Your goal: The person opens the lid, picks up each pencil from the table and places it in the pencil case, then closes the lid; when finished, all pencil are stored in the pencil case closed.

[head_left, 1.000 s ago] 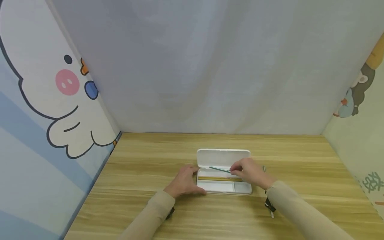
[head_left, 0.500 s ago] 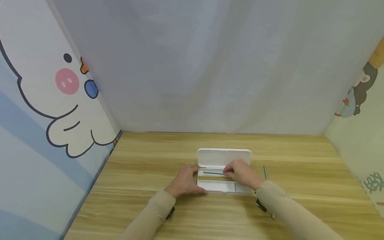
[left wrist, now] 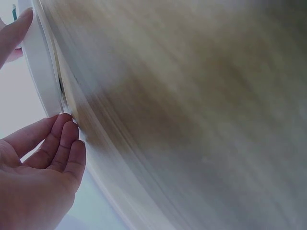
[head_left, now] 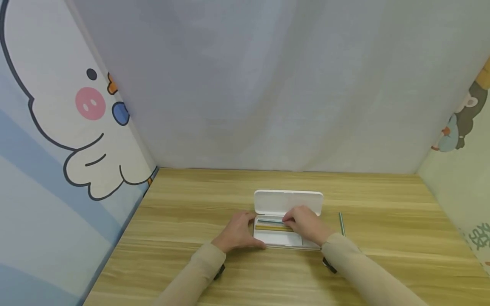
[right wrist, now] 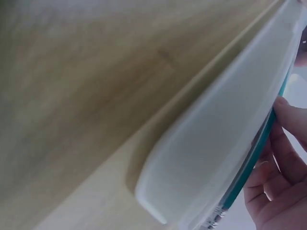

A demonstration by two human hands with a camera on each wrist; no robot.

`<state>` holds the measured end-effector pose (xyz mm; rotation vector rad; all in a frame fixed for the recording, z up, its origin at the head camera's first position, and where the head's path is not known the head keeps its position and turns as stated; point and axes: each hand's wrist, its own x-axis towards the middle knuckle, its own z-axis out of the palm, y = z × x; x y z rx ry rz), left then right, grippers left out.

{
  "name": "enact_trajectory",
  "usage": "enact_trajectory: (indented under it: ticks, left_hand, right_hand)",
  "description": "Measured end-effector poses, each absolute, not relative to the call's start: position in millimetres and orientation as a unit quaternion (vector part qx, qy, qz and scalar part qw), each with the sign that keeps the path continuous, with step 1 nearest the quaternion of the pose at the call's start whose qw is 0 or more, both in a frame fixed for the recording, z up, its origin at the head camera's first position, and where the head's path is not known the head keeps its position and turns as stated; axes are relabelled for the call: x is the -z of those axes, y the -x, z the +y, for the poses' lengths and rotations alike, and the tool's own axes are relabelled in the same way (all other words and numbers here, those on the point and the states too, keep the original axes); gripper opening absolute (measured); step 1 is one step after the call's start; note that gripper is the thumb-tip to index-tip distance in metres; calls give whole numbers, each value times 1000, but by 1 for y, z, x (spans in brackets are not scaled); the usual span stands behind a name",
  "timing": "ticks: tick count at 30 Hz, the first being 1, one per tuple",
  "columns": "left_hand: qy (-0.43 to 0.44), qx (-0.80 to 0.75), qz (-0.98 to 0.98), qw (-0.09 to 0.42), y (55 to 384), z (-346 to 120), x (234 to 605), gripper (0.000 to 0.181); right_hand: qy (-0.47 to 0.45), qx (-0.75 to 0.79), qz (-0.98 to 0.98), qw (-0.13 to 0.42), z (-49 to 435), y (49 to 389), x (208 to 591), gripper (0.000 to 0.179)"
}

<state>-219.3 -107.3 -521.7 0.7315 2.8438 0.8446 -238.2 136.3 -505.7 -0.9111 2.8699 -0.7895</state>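
Observation:
A white pencil case (head_left: 277, 239) lies on the table with its lid (head_left: 287, 202) raised at the back. My left hand (head_left: 238, 233) grips the left end of the case, thumb at the front corner and fingers at the back one; in the left wrist view the fingertips touch its edge. With thumb and fingers my right hand (head_left: 306, 223) pinches a green pencil (right wrist: 247, 167), which lies low along the rear of the case. In front of it lies a yellow pencil-like stick (head_left: 268, 228), its right part hidden by my hand.
A second green pencil (head_left: 342, 223) lies on the wooden table (head_left: 191, 195) right of the case, partly hidden by my right sleeve (head_left: 344, 244). A pale curtain (head_left: 245, 93) hangs behind the table, with cartoon-printed walls at both sides.
My right hand has moved left and lowered the green pencil from a slant above the case to lie level along its rear. My left hand has stayed on the case.

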Motion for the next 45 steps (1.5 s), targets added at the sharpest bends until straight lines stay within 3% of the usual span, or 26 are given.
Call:
enact_trajectory:
  ticks: [16,32,45]
  left_hand:
    - [-242,-273,931,38,219,-108,519,83]
    - [-246,-270,931,34,220,-107,522,85]
    - [-248,-263,932,34,220,-107,522,83]
  right_hand:
    - [333,160,929,-19,129,234,510,6]
    - [369,163,914,-51,130,232,514,14]
    - [343,198,917,-36,135,228,513,13]
